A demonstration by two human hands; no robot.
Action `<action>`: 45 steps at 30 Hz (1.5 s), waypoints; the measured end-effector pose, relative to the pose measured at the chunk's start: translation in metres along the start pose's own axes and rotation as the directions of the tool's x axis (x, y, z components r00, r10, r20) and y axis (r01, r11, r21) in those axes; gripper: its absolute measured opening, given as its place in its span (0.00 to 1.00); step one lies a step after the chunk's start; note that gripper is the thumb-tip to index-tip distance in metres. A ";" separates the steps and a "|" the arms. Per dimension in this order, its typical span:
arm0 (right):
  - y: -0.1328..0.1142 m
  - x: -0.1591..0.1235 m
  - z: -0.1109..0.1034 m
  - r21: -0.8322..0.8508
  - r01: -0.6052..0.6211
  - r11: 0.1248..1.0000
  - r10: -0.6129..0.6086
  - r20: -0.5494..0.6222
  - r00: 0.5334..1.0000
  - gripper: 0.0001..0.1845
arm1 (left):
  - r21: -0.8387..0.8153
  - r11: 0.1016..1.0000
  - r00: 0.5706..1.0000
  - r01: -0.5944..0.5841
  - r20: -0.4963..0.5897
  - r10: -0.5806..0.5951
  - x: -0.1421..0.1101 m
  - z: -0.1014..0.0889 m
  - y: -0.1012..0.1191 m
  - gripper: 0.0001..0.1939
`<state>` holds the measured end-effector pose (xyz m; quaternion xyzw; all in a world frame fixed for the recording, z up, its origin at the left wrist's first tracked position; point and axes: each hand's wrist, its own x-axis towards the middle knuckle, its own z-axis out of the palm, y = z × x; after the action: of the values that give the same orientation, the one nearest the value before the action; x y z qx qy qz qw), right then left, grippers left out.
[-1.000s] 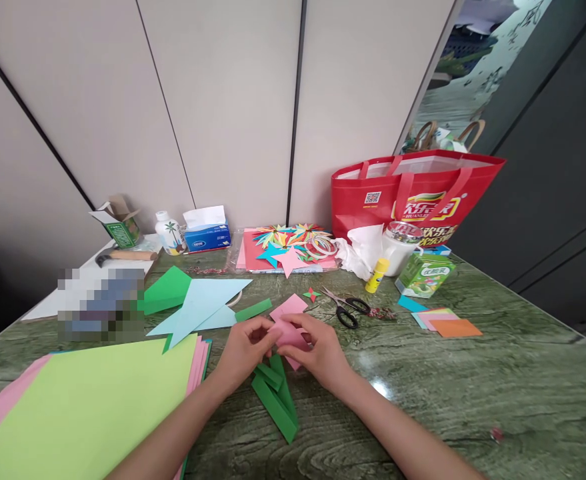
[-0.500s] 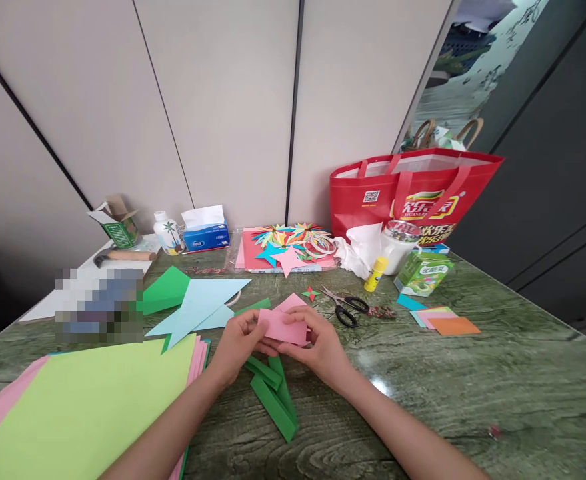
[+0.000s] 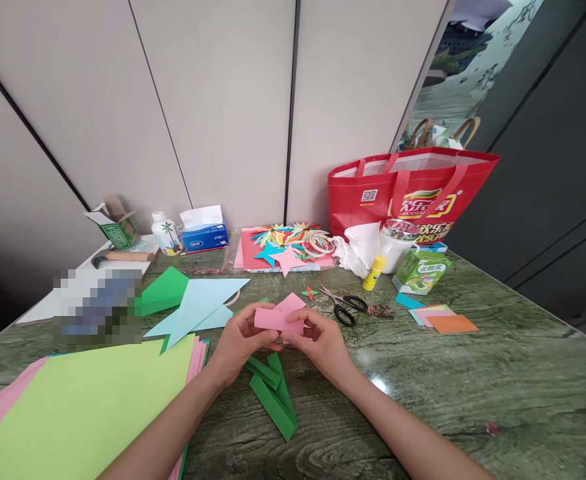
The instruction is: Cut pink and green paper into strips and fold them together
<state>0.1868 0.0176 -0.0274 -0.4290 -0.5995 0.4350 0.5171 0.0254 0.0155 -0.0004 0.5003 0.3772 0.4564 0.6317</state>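
Both hands hold a small folded pink paper (image 3: 279, 320) just above the green marble table (image 3: 473, 387). My left hand (image 3: 240, 340) pinches its left end and my right hand (image 3: 320, 340) pinches its right end. Under the hands lie folded dark green paper strips (image 3: 273, 397). Another pink paper piece (image 3: 290, 303) lies flat just behind the held one.
A stack of large lime and pink sheets (image 3: 83, 407) lies at the left, with light blue (image 3: 200, 303) and green (image 3: 165, 290) cut paper behind. Scissors (image 3: 345, 308), a glue stick (image 3: 375, 273), a green carton (image 3: 421, 271), small coloured squares (image 3: 445, 320), paper stars (image 3: 290, 247) and a red bag (image 3: 413, 193) stand further back.
The pink paper has been lifted and turned from a curled shape low on the table into a flat horizontal strip held slightly higher. Both hands rose a little with it.
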 end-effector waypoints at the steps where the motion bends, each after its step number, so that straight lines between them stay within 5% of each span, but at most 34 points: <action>1: 0.000 0.000 0.000 0.001 -0.012 1.000 0.012 0.013 1.000 0.12 | 0.009 1.000 1.000 -0.009 -0.009 0.009 0.000 -0.001 0.000 0.19; 7: 0.001 -0.001 0.001 -0.014 0.085 0.996 -0.085 0.004 0.996 0.11 | 0.068 0.998 1.000 0.002 -0.023 -0.001 0.000 -0.002 0.000 0.14; 21: 0.003 -0.001 0.003 0.022 0.058 0.998 -0.060 0.065 0.996 0.12 | 0.105 0.994 0.997 0.018 -0.080 -0.009 0.002 -0.001 0.000 0.14; 28: 0.005 0.000 0.005 0.177 -0.089 0.980 0.074 0.088 0.993 0.12 | 0.108 0.994 0.994 -0.003 -0.109 0.015 0.002 -0.001 -0.001 0.16; 39: -0.003 -0.001 0.005 0.182 -0.122 0.976 0.100 0.123 0.987 0.11 | 0.096 0.994 0.976 0.059 -0.216 -0.037 0.002 0.001 0.000 0.13; 45: 0.002 0.000 0.005 0.232 -0.152 0.961 0.130 0.109 0.986 0.10 | 0.088 0.994 0.984 0.067 -0.173 -0.051 0.002 0.001 -0.003 0.14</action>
<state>0.1824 0.0173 -0.0302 -0.3845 -0.5338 0.5593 0.5043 0.0272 0.0167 -0.0028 0.4771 0.4654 0.4605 0.5862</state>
